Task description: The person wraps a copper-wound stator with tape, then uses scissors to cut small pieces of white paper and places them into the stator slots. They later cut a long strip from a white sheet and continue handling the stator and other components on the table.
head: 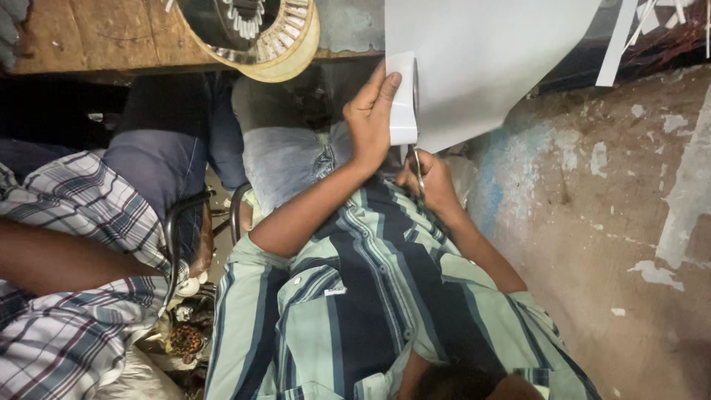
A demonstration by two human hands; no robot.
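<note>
- Left hand [370, 111] is up at the edge of the big white sheet [481, 59], fingers curled tight in a closed grip on a folded strip of it [404, 96].
- Right hand [433, 181] sits just below, wrapped around a pair of scissors [417, 167]; the thin metal blades point up at the sheet's lower edge, right beside the folded strip.
- The sheet hangs out in front of the person, over the lap in blue jeans [285, 155], with the rough, paint-flecked wall [607, 207] to the right.
- Striped green shirt [370, 296] fills the foreground.
- On the left, another person in a checked shirt [81, 222] sits close alongside.
- Up top, a round metal motor part with a ribbed ring [255, 30] rests on the wooden bench [96, 33].
</note>
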